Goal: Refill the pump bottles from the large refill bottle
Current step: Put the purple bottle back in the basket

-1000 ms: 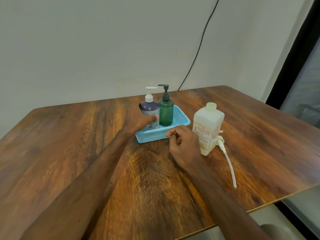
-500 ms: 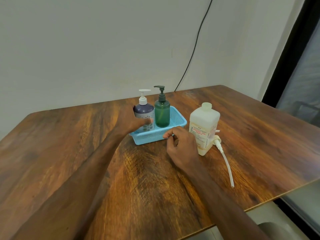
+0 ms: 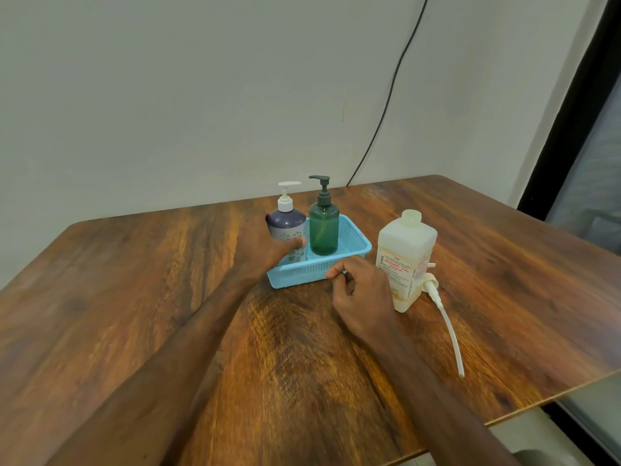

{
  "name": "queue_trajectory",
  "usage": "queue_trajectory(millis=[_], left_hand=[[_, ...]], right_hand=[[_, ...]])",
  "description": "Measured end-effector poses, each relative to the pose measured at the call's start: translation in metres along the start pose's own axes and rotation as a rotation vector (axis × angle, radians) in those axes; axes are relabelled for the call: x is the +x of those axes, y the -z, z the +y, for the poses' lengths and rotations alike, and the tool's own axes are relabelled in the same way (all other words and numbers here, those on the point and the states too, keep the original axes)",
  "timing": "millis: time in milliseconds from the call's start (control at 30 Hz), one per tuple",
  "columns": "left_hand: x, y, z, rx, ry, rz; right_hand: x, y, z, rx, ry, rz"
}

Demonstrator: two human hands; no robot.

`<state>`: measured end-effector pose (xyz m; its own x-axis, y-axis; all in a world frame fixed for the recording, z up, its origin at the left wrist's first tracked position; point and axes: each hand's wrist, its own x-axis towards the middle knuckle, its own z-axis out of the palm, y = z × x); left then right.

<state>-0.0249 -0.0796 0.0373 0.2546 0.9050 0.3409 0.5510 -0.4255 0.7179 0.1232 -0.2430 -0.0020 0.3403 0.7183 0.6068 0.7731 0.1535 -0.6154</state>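
Fingers of left hand (image 3: 268, 250) wrapped purple pump bottle (image 3: 286, 227), upright in blue basket (image 3: 356, 245). Green pump bottle (image 3: 323, 230) just right. Right hand (image 3: 361, 294) pinched basket rim. Uncapped refill bottle (image 3: 405, 260) upright, nearer right hand.

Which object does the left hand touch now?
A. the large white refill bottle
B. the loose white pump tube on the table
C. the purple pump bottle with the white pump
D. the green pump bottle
C: the left hand wraps the round purple pump bottle with the white pump, which stands in the light blue plastic basket.
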Motion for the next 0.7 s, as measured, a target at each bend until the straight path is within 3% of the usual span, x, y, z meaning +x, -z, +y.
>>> queue_trajectory(millis=[300, 400, 567, 700], left_hand=[[-0.017, -0.006, 0.013, -0.015, 0.053, 0.095], [-0.027, -0.014, 0.018, 0.108, 0.065, 0.135], [-0.077, -0.022, 0.044, 0.068, -0.158, 0.342], [-0.110, -0.032, 0.070, -0.175, -0.305, 0.274]], right_hand=[[0.000, 0.000, 0.000, -0.007, -0.001, 0.006], [0.001, 0.001, 0.000, -0.013, -0.003, 0.014], [0.002, 0.005, -0.007, 0.014, -0.036, 0.080], [-0.004, 0.023, -0.022, 0.125, -0.106, 0.217]])
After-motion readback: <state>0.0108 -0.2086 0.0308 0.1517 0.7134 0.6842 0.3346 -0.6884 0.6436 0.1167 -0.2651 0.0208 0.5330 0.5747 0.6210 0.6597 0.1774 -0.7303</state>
